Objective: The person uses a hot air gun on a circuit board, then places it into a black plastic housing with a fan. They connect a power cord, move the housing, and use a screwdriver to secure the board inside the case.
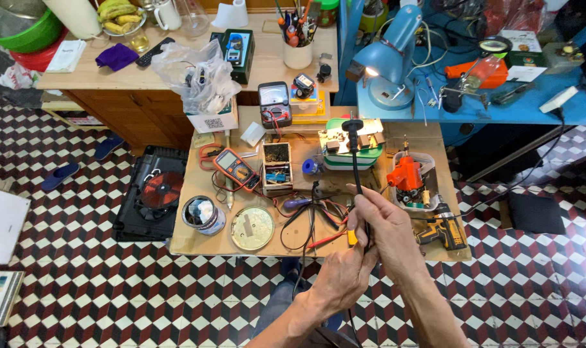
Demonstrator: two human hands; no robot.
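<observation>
- The low wooden table (196, 241) stood in the middle, with the long desk (267, 64) behind it and the lamp (389, 58) on a bench behind its right end.
- On the table, the multimeter (236, 169) lay left of the small parts box (277, 167).
- The tin can (202, 214) sat at the near left, the round lid (252, 227) just to its right.
- The cordless drill (442, 229) lay at the near right edge.
- The induction cooker (152, 193) lay on the floor, left of the table.
- Both hands, the left hand (341, 277) nearer than the right hand (383, 225), were over the table's near edge, around the black rod (356, 161).
</observation>
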